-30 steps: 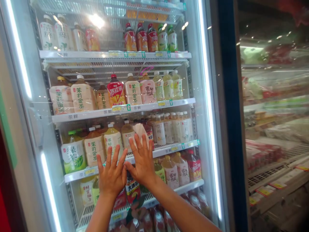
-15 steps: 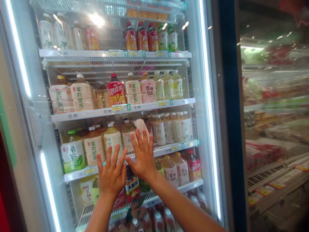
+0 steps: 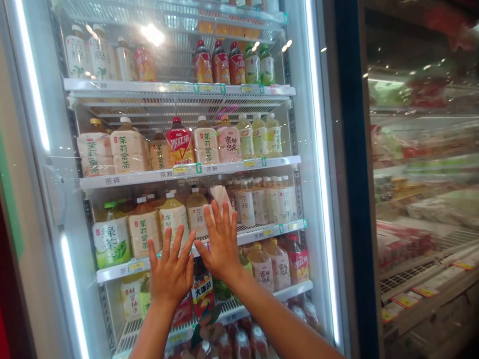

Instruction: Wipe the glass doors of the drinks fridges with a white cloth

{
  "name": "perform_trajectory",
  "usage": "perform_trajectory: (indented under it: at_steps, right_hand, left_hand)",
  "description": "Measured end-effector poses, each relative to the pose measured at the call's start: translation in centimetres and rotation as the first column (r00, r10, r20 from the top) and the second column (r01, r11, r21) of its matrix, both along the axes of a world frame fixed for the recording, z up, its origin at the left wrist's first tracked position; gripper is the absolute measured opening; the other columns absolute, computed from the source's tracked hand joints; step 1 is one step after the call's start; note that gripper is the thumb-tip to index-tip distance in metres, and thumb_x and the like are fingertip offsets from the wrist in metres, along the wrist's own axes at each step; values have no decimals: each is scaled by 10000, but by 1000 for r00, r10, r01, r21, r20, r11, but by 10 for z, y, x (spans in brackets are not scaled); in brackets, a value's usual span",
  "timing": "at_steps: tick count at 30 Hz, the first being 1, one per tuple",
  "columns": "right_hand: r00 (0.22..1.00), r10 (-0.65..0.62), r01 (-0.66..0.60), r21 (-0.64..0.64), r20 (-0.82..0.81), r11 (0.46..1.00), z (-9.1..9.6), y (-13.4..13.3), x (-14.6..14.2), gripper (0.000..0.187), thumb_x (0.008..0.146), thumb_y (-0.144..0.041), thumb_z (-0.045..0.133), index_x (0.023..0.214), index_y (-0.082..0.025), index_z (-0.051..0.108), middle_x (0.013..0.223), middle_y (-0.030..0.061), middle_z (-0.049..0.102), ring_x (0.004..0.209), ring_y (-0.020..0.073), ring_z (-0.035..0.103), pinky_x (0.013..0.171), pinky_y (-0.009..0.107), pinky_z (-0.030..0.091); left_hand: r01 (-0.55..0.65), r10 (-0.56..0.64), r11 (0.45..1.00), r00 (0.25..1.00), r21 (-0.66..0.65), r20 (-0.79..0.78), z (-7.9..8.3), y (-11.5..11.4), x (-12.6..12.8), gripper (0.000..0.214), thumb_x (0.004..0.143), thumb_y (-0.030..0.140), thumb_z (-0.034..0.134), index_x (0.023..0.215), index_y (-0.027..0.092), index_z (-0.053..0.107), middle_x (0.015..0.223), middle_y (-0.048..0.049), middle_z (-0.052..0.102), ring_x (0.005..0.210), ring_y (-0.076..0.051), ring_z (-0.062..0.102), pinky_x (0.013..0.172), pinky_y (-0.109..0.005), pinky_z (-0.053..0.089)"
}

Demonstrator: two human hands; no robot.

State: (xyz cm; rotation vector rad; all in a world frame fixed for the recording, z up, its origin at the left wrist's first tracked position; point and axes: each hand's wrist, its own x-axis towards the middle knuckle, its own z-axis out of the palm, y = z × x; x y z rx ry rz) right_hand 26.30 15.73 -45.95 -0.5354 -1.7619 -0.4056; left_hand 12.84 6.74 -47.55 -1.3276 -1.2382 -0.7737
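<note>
My left hand (image 3: 172, 269) is raised with its fingers spread, palm toward the glass door (image 3: 56, 199) of a lit drinks fridge. Close beside it on the right, my right hand (image 3: 220, 244) lies flat toward the same glass, fingers stretched out. A white tissue-like sheet (image 3: 220, 195) shows past the right fingertips, its lower part hidden behind them. It looks to be between that hand and the glass, but I cannot tell how firmly it is held. Behind the hands stand a bottle with a yellow cap (image 3: 173, 217) and a dark-labelled bottle (image 3: 202, 289).
Shelves of bottled teas fill the fridge, among them a green tea bottle (image 3: 111, 237) and a red-labelled bottle (image 3: 179, 144). Bright light strips (image 3: 322, 164) run down both sides. To the right, past a dark frame (image 3: 355, 174), stands another chilled display (image 3: 415, 239) with packaged goods.
The view has shifted slightly. Both hands keep nearly the same place and spread pose before the glass, and the white sheet stays at the right fingertips.
</note>
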Motion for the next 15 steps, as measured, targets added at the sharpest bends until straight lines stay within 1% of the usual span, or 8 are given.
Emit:
perform_trajectory:
  at_steps: [1,2,3,6,8,10,13,15]
  right_hand:
    - [1000,0,0,1,-2,1000,6,0,0,808,1018,-614,299,1648,-184,32,1728,89,73,1591,346,-21,1265,634,71]
    - [1000,2,-2,3,7,1000,0,0,1,817,1015,-620,306,1648,-182,34,1727,93,79,1590,349,-17,1264,637,70]
    - [1000,5,-5,3,24,1000,-18,-2,3,824,1013,-630,305,1648,-175,45,1725,99,94,1590,355,-9,1263,639,73]
    - [995,-5,5,0,102,1000,-99,-9,12,827,1008,-637,315,1644,-150,111,1710,104,175,1588,361,17,1268,615,96]
    - [987,-6,3,22,158,1000,-130,-11,16,814,1006,-628,343,1641,-160,143,1697,86,233,1589,351,35,1270,601,119]
    - [989,1,-6,37,150,999,-115,-7,18,817,1006,-632,330,1644,-166,122,1698,89,230,1589,353,34,1261,622,135]
    - [999,1,-1,-2,48,1000,-40,7,18,823,1013,-620,317,1648,-192,15,1717,99,143,1590,353,0,1252,663,116]
    - [1000,-1,1,-20,22,1000,-9,14,21,820,1015,-602,332,1646,-226,-33,1724,79,108,1593,337,-15,1264,651,90]
  left_hand:
    - [-2,2,1000,1000,0,0,0,0,0,652,954,324,564,1562,322,330,1609,-52,375,1569,-255,186,1296,-603,21]
    - [-4,4,1000,1000,0,-1,0,-1,0,656,952,322,568,1563,322,329,1609,-52,376,1569,-254,186,1297,-601,22]
    - [-7,7,1000,1000,-1,-1,0,-1,0,661,949,319,573,1563,323,328,1608,-51,376,1568,-253,187,1298,-598,20]
    - [-3,4,1000,1000,-5,6,0,-1,0,670,944,312,579,1563,329,325,1608,-46,377,1566,-257,197,1298,-597,16]
    - [7,-7,1000,1000,-7,12,0,-1,0,669,945,315,577,1563,336,322,1610,-40,374,1563,-261,205,1297,-597,15]
    - [17,-17,1000,1000,-6,21,0,0,0,670,945,319,576,1563,343,319,1615,-35,366,1561,-264,213,1297,-597,18]
    - [12,-12,1000,1000,-4,16,0,0,-1,679,940,318,583,1564,345,316,1623,-35,349,1560,-269,215,1296,-599,21]
    - [3,-3,1000,1000,-10,8,-1,0,-1,682,939,317,585,1565,342,315,1625,-40,343,1562,-271,210,1295,-602,22]
